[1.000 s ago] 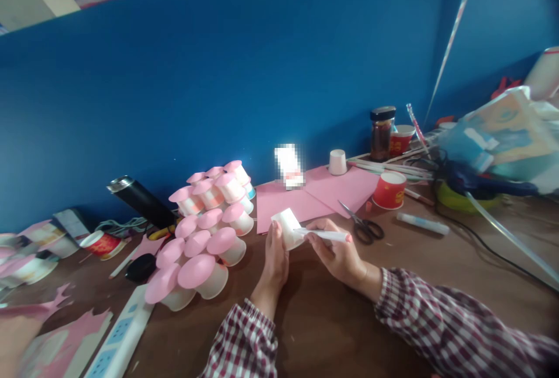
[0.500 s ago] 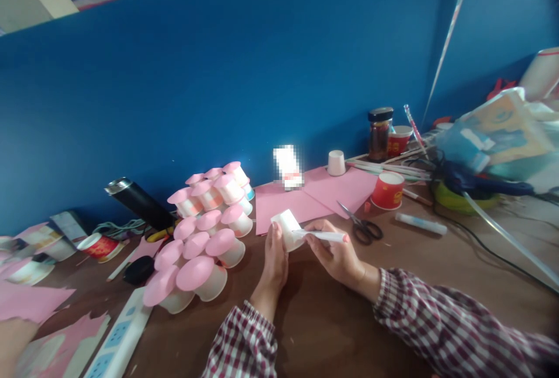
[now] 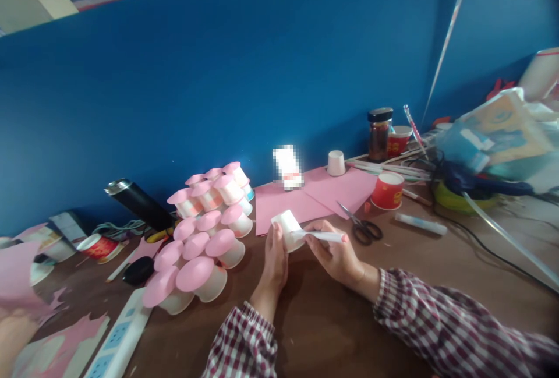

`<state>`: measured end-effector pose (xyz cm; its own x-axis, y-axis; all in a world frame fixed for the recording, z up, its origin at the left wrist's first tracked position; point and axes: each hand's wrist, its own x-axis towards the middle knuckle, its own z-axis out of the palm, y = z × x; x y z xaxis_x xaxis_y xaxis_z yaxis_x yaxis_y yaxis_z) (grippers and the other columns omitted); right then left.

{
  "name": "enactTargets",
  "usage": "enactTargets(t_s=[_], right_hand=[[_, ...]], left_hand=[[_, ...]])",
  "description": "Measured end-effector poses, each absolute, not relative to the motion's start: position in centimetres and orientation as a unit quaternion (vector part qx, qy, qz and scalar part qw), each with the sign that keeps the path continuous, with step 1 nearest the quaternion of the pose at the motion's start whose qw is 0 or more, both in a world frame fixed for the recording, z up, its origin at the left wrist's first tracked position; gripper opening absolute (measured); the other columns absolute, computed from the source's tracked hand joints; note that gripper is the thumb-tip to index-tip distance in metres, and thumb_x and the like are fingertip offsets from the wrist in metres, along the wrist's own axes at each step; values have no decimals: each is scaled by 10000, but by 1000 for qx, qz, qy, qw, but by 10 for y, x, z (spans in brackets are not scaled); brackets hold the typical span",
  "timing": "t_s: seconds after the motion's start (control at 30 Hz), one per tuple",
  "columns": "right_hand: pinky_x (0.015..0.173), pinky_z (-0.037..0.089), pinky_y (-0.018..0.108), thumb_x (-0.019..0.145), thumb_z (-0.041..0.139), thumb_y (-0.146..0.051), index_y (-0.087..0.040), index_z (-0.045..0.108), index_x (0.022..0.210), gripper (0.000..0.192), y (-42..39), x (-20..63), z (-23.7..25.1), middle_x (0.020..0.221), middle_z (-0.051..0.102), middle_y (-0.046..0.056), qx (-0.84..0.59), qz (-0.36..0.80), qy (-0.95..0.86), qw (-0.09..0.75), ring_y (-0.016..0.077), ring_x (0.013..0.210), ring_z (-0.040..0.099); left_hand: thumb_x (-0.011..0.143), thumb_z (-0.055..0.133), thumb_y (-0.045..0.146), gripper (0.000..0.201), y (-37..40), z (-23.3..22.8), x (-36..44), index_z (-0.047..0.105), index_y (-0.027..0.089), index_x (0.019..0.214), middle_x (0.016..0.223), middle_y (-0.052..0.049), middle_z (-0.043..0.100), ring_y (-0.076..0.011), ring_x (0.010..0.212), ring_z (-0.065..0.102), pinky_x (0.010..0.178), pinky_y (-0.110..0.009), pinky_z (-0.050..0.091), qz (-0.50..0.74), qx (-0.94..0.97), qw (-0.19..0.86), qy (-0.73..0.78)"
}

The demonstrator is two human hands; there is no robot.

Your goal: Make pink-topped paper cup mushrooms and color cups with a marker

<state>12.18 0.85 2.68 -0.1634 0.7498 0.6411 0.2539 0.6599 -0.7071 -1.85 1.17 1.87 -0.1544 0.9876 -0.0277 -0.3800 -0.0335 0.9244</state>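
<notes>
My left hand [image 3: 276,258] is closed around a small white paper cup [image 3: 290,223], upside down and slightly tilted above the brown table. A white marker [image 3: 325,236] with a pinkish-red end is pinched in my right hand [image 3: 334,255], its tip at the cup's right side. Any mark under the tip is too small to make out. Behind the cup lie pink paper sheets [image 3: 283,206]. Black-handled scissors [image 3: 361,228] rest to the right of my right hand, and a red marker cap [image 3: 367,208] lies close to them.
Several cups with pink paper cone tops [image 3: 201,273] stand at left, beside a power strip [image 3: 122,331] and a black flask [image 3: 137,200]. Another person's hand [image 3: 17,334] holds pink paper at far left. A red paper cup [image 3: 388,190] and capped marker [image 3: 421,224] are at right.
The other person's hand at far left has lifted and shifted the pink paper. My hands, the cup and the marker have barely moved.
</notes>
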Motion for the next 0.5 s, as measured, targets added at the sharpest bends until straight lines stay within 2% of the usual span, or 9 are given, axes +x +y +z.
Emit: enactTargets(t_s=[0.13, 0.33, 0.5], right_hand=[[603, 466, 202, 856, 519, -188, -174, 551, 917, 70, 9, 122, 25, 760, 607, 13, -341, 227, -727, 550, 111, 633, 578], [586, 464, 202, 855, 522, -198, -177, 553, 913, 69, 9, 122, 25, 740, 604, 9, -350, 226, -722, 552, 111, 609, 570], [605, 472, 209, 860, 514, -198, -175, 555, 914, 71, 9, 121, 25, 774, 610, 23, -345, 232, -725, 549, 120, 642, 582]], left_hand=[[809, 492, 546, 473, 13, 16, -19, 583, 147, 1047, 1104, -114, 619, -248, 1080, 542, 928, -370, 423, 626, 355, 536, 441], [828, 485, 517, 459, 13, 13, -20, 551, 162, 1112, 1205, -110, 574, -239, 1158, 497, 967, -351, 403, 633, 353, 545, 421], [815, 499, 526, 451, 11, 17, -20, 574, 165, 1077, 1163, -112, 598, -259, 1197, 469, 993, -364, 380, 632, 359, 535, 431]])
